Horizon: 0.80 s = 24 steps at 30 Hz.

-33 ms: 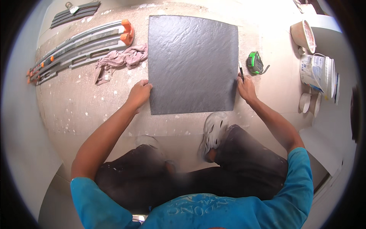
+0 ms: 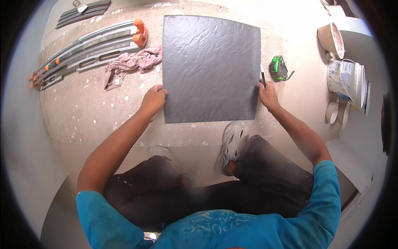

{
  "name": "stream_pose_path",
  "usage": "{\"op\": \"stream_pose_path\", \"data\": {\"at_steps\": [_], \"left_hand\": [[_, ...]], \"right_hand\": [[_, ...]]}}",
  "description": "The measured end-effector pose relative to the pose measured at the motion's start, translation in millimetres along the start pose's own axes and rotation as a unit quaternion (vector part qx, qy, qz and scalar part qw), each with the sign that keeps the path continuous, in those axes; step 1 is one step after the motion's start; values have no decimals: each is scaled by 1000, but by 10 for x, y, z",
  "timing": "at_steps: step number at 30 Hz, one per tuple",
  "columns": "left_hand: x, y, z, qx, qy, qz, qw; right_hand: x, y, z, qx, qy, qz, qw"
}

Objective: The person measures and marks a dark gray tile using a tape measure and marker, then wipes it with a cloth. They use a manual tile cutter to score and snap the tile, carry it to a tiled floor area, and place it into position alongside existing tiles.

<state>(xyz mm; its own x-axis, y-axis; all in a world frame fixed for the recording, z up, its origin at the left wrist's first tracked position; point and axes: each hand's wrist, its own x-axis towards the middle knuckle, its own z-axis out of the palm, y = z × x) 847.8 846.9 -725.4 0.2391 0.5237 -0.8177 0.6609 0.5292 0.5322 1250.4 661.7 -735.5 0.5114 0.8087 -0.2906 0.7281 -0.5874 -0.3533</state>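
Both hands are on the tile (image 2: 211,68), which sits on the floor (image 2: 95,112) right in front of the person — left hand (image 2: 154,101) with its grip pinching the left edge, right hand (image 2: 268,94) with its grip on the right edge and a pen (image 2: 262,76) poking out of it too. Can't tell if the fingers go underneath, or if the tile is lifted at all.

What I'd worry about: that pen. Sharing the right grip with it probably means a weaker hold, so that side could slip or the pen could smear the tile's edge. Next worry is the right shoe (image 2: 233,143), just beside the tile's near edge — a drop or drag that way might catch toes.

Room-wise, the left is the tight side: the rag (image 2: 137,61) is right up by the tile's edge, with the rail tool (image 2: 89,46) past it. On the right the tape (image 2: 279,67) is near, then there's decent space before the bucket (image 2: 345,81). A strip of floor shows beyond the far edge too.
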Motion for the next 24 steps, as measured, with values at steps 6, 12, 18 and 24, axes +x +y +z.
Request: {"op": "stream_pose_path", "data": {"at_steps": [6, 12, 18, 24], "left_hand": [[-19, 120, 104, -174, 53, -86, 979], [5, 302, -16, -168, 55, -91, 980], [-158, 455, -73, -177, 27, -61, 982], [-273, 554, -23, -259, 8, -17, 966]], "right_hand": [[226, -127, 30, 244, -65, 264, 931], [346, -113, -89, 306, -93, 289, 902], [391, -128, -245, 315, -143, 260, 902], [488, -132, -218, 309, -165, 261, 900]]}}
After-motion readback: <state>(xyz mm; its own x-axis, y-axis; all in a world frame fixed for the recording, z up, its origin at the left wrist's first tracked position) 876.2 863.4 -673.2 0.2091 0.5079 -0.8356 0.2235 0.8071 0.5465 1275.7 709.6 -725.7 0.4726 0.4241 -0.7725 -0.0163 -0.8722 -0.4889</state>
